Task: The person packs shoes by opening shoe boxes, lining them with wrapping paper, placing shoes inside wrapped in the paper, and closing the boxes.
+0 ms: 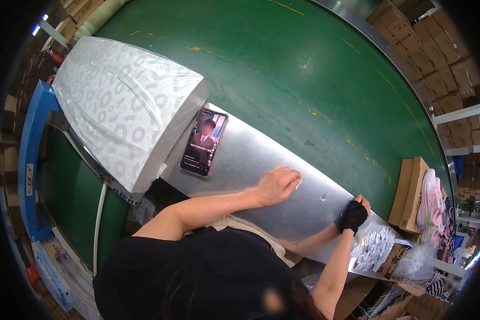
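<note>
My left hand (278, 186) is closed above the shiny metal plate (240, 154). A small white piece (299, 183) sticks out between its fingertips. My right hand (357, 212), in a black fingerless glove, is at the plate's far right edge with its bare fingers curled together. What those fingers hold, if anything, is hidden. Just below that hand lies a heap of small white tags (373, 250) on the plate's right end. To the left of my left hand, a phone (204, 142) with a lit screen lies at the plate's left part.
A large white plastic-wrapped pack (128, 106) with grey ring patterns lies on the left, beside a blue frame (29, 160). Beyond the plate stretches a green surface (282, 80). At right stand an open carton (409, 192) and pink-and-white items (431, 202). Stacked cartons (437, 48) line the back right.
</note>
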Motion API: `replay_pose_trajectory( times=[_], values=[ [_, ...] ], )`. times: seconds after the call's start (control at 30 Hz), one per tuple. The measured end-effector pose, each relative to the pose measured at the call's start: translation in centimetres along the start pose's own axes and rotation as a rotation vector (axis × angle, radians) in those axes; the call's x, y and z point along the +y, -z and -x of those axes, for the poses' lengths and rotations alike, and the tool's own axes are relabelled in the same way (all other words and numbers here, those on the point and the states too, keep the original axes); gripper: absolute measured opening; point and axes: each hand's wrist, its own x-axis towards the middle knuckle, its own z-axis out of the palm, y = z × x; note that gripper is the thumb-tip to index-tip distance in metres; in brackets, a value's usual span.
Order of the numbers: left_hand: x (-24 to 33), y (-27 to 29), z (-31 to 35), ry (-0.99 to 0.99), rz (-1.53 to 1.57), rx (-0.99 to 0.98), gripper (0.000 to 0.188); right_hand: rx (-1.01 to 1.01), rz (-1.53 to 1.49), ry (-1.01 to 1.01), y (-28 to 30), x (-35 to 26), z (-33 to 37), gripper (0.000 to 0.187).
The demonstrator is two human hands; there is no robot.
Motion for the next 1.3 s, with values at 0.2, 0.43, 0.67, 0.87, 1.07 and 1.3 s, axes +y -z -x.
replay_pose_trajectory(
  times=[0.2, 0.43, 0.67, 0.87, 1.07, 1.3],
  values=[
    [0.1, 0.1, 0.1, -0.009, -0.013, 0.007, 0.008, -0.08, 0.039, -0.032, 0.5, -0.5, -0.2, 0.028],
    [0.1, 0.0, 0.3, -0.013, -0.012, 0.014, 0.008, -0.059, 0.007, -0.008, 0.2, 0.1, 0.0, 0.028],
    [0.0, 0.1, 0.2, -0.004, -0.009, -0.006, 0.008, -0.11, 0.025, -0.043, 0.7, -0.5, -0.1, 0.028],
    [0.2, 0.2, 0.1, -0.004, -0.004, -0.001, 0.009, -0.088, 0.025, -0.027, 0.2, 0.1, -0.1, 0.03],
    [-0.1, -0.1, 0.1, 0.025, -0.032, -0.012, 0.008, 0.015, 0.04, 0.017, -0.8, 0.7, -0.9, 0.032],
    [0.5, 0.1, -0.3, 0.026, -0.026, -0.009, 0.007, -0.29, -0.094, -0.033, -1.1, 1.0, -3.9, 0.049]
  ],
)
